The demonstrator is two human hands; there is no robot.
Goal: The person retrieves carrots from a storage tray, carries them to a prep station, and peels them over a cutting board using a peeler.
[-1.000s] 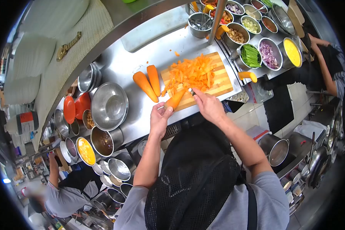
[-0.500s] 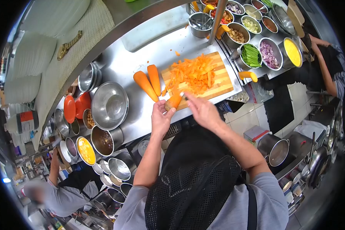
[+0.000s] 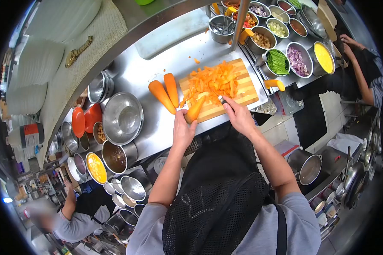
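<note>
My left hand (image 3: 183, 131) is closed around the thick end of a peeled carrot (image 3: 195, 110), whose narrow tip points up over the board's near left corner. In my right hand (image 3: 241, 119) is a small tool with a dark handle and metal end, which looks like a peeler (image 3: 221, 100); most of it is hidden by the fingers. It is apart from the carrot, to its right. Orange peelings (image 3: 215, 80) are heaped across the striped wooden cutting board (image 3: 247, 90). Left of the board, two whole carrots (image 3: 161, 95) lie side by side on the steel counter.
Metal bowls (image 3: 122, 119) stand at left, near a pot of brown liquid (image 3: 114, 157). At right are containers of green vegetables (image 3: 278, 62), chopped purple onion (image 3: 298, 60) and yellow liquid (image 3: 324, 58). A pale tray (image 3: 170, 34) lies behind. Co-workers (image 3: 78, 221) are at both sides.
My right hand has moved right and slightly down, away from the carrot, with the tool still in it. The carrot in my left hand now points more upward.
</note>
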